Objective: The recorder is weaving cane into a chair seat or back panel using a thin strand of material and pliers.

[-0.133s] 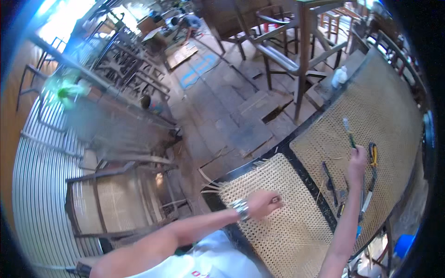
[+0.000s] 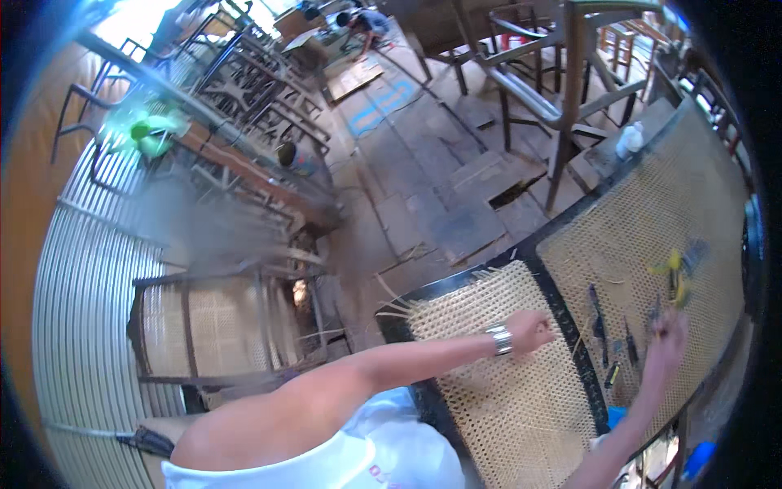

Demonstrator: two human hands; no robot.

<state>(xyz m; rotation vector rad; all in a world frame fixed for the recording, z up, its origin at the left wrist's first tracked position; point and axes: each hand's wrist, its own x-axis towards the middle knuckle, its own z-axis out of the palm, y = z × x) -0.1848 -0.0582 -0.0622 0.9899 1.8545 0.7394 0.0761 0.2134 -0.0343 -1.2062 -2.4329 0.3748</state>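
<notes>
My left hand (image 2: 531, 330), a silver watch (image 2: 500, 339) at its wrist, is closed above a pale woven cane panel (image 2: 505, 399) in a dark frame. Whatever its curled fingers may hold is hidden. My right hand (image 2: 669, 326) is over the larger cane panel (image 2: 643, 212), blurred by motion. Its fingers look closed on a small brush, with the blue-grey bristles (image 2: 692, 254) smeared beyond them. Close to this hand lies a yellow-and-black handled tool (image 2: 674, 273). Slim dark tools (image 2: 599, 322) rest on the cane to its left, with a short yellow-and-black piece (image 2: 612, 375).
Loose cane strands (image 2: 395, 303) stick out at the panel's far-left corner. A wooden chair frame (image 2: 570, 106) stands beyond on the plank floor (image 2: 432, 196). Another cane-panelled frame (image 2: 216, 326) is at left, near a green fan (image 2: 147, 134). A person (image 2: 371, 24) crouches far off.
My right hand has swept to the right with the brush, toward the yellow-handled tool. The left hand has moved right and slightly farther across the cane. The whole view has shifted a little.
</notes>
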